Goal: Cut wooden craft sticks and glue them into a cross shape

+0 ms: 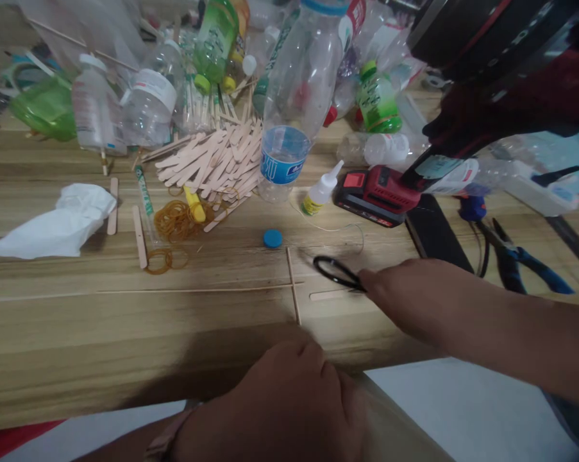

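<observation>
My right hand (395,289) reaches in from the right, its fingers closed on a black oval loop (336,271) that looks like a scissors handle; the rest of it is hidden. Beneath the loop a flat wooden craft stick (325,296) lies on the table. Just left of that, a long thin wooden stick (197,290) crosses a short thin stick (293,301). My left hand (289,391) is a curled fist at the table's front edge, back of the hand up; anything inside it is hidden. A blue bottle cap (272,239) lies beyond the crossed sticks.
A heap of craft sticks (217,154), rubber bands (176,221) and a cut plastic bottle (289,135) stand farther back. A glue bottle (320,189) is beside a red cordless drill (380,192). Pliers (515,253) lie right; crumpled tissue (58,221) lies left. Several bottles crowd the back.
</observation>
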Demonstrator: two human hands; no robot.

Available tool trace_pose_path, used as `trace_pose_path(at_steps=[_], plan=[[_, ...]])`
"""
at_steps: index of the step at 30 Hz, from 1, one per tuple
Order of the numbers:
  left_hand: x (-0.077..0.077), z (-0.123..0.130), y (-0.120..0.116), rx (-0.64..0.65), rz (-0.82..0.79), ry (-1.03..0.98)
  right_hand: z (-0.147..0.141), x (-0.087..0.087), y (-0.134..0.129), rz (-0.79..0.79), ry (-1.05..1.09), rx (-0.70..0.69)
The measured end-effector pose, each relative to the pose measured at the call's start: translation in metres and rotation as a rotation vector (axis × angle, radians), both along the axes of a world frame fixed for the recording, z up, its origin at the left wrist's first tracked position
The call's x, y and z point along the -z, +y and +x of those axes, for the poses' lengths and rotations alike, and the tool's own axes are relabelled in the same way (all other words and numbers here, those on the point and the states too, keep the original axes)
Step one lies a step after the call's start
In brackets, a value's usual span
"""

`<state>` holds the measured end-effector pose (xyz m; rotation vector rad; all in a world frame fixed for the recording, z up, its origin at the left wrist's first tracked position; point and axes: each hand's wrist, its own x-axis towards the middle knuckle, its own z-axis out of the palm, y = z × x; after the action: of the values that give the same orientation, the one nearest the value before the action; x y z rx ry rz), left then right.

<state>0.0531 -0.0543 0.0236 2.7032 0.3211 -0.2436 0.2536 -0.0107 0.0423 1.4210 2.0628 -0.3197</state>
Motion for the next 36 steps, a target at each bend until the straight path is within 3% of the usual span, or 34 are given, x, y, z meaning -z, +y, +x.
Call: trace_pose_path(at_steps=[2, 4, 12, 15, 19, 22, 26, 29, 32, 36], plan=[[0.000, 0.001, 0.001, 0.026, 0.004, -0.018, 0.003, 0.003, 0.006, -0.082, -0.045, 0.080], [0.002, 0.002, 0.000, 0.044, 0.015, -0.051, 0.002, 0.004, 0.009, -0.086, -0.048, 0.071], [0.000, -0.002, -0.002, 0.039, 0.062, -0.048, -0.020, -0.004, -0.011, -0.092, -0.067, -0.221], [0.000, -0.004, -0.005, 0.026, 0.047, 0.000, -0.012, -0.003, -0.004, -0.084, -0.040, -0.058], [0.011, -0.006, -0.009, -0.057, 0.089, -0.147, 0.002, 0.000, 0.012, -0.173, 0.055, 0.226], [0.018, -0.005, -0.006, -0.175, 0.090, -0.216, 0.009, 0.000, 0.015, -0.253, 0.125, 0.284], [0.019, -0.001, 0.007, -0.395, 0.075, -0.129, 0.019, -0.003, 0.008, -0.253, 0.246, 0.326], [0.017, 0.005, 0.013, -0.488, 0.121, -0.121, 0.029, -0.006, -0.004, -0.206, 0.331, 0.363], [0.016, 0.010, 0.015, -0.590, 0.202, -0.238, 0.037, -0.008, -0.019, -0.104, 0.418, 0.355], [0.013, 0.011, 0.014, -0.721, 0.308, -0.400, 0.036, -0.004, -0.044, 0.261, 0.379, 0.052]])
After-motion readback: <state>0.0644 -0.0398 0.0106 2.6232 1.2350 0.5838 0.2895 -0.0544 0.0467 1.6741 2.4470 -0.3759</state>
